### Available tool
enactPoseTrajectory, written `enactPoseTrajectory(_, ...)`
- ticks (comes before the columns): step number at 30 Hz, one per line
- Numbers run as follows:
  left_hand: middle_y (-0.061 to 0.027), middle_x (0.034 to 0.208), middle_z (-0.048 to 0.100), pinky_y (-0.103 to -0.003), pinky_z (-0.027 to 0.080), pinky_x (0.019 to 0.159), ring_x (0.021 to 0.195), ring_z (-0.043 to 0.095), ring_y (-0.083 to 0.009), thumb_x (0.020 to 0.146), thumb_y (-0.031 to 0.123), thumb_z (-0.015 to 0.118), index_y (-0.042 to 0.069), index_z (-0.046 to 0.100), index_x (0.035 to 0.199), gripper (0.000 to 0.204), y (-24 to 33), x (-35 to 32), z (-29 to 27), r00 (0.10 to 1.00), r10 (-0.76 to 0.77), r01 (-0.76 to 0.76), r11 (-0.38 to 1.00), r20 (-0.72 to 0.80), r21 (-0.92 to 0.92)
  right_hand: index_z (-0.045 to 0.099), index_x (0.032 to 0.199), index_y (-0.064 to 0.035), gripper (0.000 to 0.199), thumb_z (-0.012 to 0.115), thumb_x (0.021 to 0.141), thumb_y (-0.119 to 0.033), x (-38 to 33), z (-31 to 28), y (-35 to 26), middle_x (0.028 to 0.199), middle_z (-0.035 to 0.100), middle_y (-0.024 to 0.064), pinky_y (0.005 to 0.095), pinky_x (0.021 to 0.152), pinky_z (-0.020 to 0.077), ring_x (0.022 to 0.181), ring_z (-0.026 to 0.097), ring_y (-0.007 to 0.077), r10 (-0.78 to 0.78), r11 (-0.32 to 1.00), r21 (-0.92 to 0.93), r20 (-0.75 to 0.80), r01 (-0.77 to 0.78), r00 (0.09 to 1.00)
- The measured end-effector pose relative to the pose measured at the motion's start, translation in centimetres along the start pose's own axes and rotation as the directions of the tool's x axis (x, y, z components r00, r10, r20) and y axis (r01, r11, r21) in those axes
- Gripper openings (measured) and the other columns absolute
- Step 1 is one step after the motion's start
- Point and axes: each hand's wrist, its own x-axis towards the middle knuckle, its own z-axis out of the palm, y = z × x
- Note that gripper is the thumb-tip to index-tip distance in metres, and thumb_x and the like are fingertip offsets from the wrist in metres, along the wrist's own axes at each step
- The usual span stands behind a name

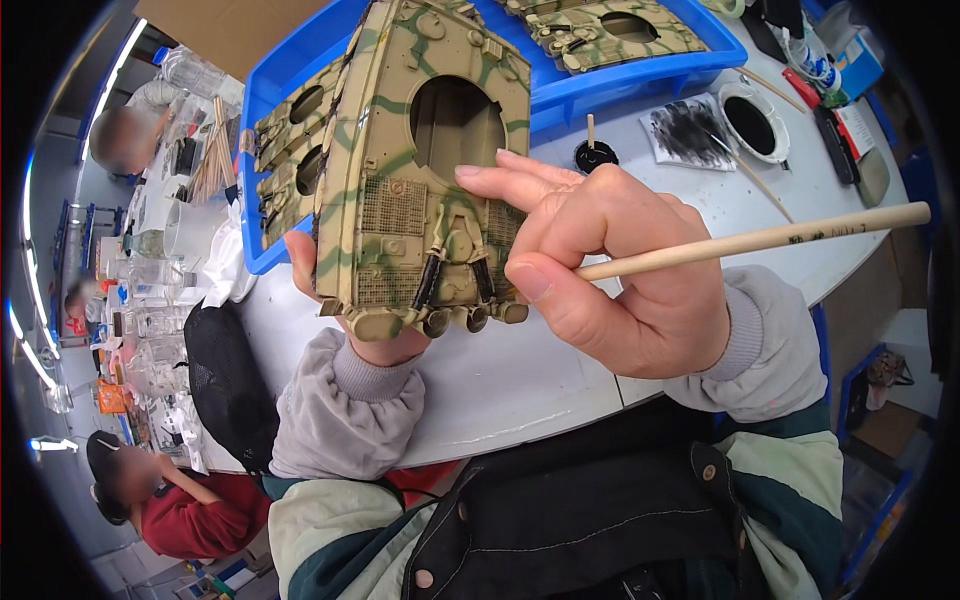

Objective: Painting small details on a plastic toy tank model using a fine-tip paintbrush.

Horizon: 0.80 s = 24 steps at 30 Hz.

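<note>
A model tank hull (430,205) in tan and green camouflage is held up in front of me, its round opening facing up. My left hand (385,346) grips it from beneath and the left side, the thumb along the edge; most of those fingers are hidden behind the hull. In a pinch, my right hand (630,300) holds a wooden-handled paintbrush (760,244) beside the hull's rear right corner. The brush's bristles are hidden. Outstretched fingers of that hand rest against the hull's top. Two black exhaust-like parts (428,280) stand at the rear, above short round pipes.
Behind the hull, a blue tray (640,78) holds more camouflaged hulls (610,30). A black paint pot (597,156), a black-smeared sheet (688,135) and a white dish of black paint (752,122) stand at right. A black bag (228,385) lies left. Two people sit along the left.
</note>
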Motion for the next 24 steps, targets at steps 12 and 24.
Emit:
enactPoseTrajectory(12, -0.0102, 0.119, 0.052, -0.040, 0.043, 0.083, 0.102, 0.053, -0.0258, 0.084, 0.066, 0.031, 0.008, 0.042, 0.128, 0.074, 0.7, -0.2, 1.1, 0.968, 0.003, 0.023, 0.995, -0.252, 0.100, 0.043, 0.089, -0.0005, 0.007, 0.049, 0.089, -0.003, 0.1, -0.4, -0.1, 0.073, 0.055, 0.0078, 0.0553, 0.097, 0.0366, 0.072, 0.057, 0.0139, 0.077, 0.989, 0.123, 0.001, -0.076, 0.997)
enactPoseTrajectory(24, -0.0145, 0.112, 0.055, -0.038, 0.048, 0.052, 0.081, 0.059, -0.0294, 0.081, 0.069, 0.033, 0.008, 0.045, 0.123, 0.075, 1.4, -0.2, 2.0, 0.978, -0.200, 0.199, 0.980, -0.062, -0.021, 0.053, 0.083, -0.0022, 0.011, 0.062, 0.086, -0.008, -0.1, -2.4, -0.3, 0.067, 0.055, 0.0016, 0.0176, 0.048, 0.0396, 0.055, 0.050, 0.0052, 0.392, 0.911, 0.267, -0.319, -0.315, 0.863)
